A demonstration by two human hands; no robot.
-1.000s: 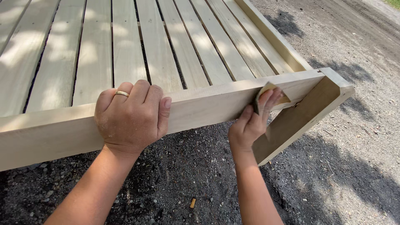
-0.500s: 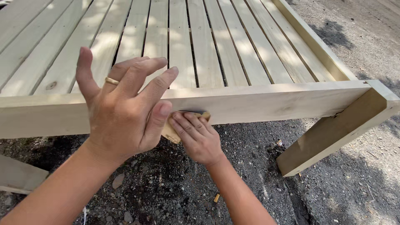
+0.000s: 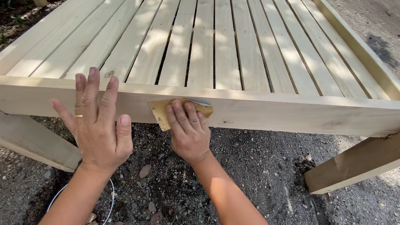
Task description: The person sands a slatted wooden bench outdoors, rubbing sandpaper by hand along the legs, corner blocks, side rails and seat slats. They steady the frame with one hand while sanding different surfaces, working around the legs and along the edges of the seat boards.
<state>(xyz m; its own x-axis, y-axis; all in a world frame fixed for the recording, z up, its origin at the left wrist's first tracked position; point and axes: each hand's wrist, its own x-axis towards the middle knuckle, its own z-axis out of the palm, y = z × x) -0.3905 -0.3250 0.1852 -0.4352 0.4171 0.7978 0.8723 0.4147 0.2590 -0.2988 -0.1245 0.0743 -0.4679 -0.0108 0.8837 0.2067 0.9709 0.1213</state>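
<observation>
Ground: gravel and dirt (image 3: pixel 258 166) under a pale slatted wooden frame (image 3: pixel 216 46)
Right hand (image 3: pixel 189 133): fingers together, pressing sandpaper (image 3: pixel 160 112) flat on the front rail (image 3: pixel 291 114)
Left hand (image 3: pixel 98 125): fingers spread, empty, just left of it
Axis: rail runs left-right; right hand nearer

outdoor work yard | gravel ground (image 3: pixel 258 166) | unfinished slatted wooden frame (image 3: pixel 216 54)
</observation>
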